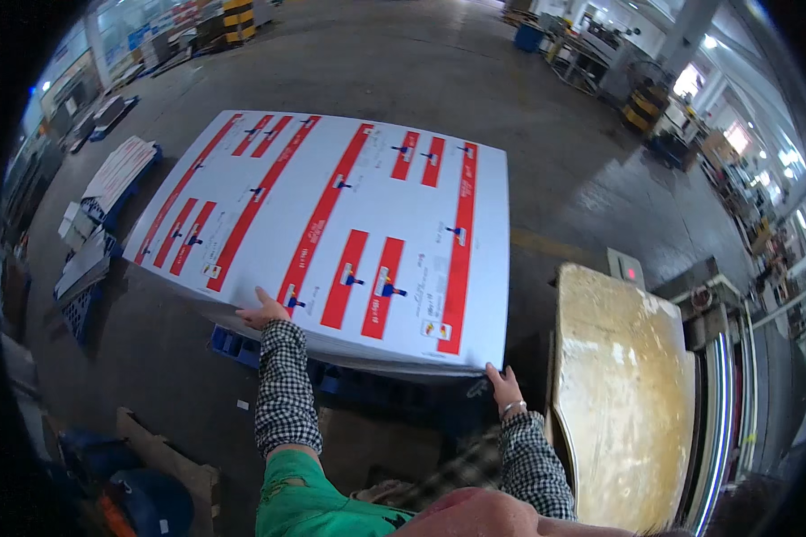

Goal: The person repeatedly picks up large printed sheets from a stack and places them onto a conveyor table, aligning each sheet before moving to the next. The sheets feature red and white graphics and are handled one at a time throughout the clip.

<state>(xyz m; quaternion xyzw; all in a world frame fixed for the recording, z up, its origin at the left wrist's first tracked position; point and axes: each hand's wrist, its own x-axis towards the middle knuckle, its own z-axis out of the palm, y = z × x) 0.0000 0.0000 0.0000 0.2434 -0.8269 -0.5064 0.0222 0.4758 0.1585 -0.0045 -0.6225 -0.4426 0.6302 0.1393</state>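
A tall stack of large printed cardboard sheets (322,215), white with red bands and small blue figures, lies in front of me. My left hand (264,310) is at the near edge, left of the middle, closed on the rim of the top sheet. At the near right corner, my right hand (506,388) also grips the sheet's edge. Both hands' undersides are partly hidden, so how many sheets they hold I cannot tell. A blue pallet (233,345) shows beneath the stack.
Right of the stack stands a worn, yellowish board (627,385) beside a machine with a bright metal rail (713,430). Smaller sheet piles (121,170) on blue pallets lie to the left. A dark blue bin (152,501) and brown cardboard (175,461) are at lower left.
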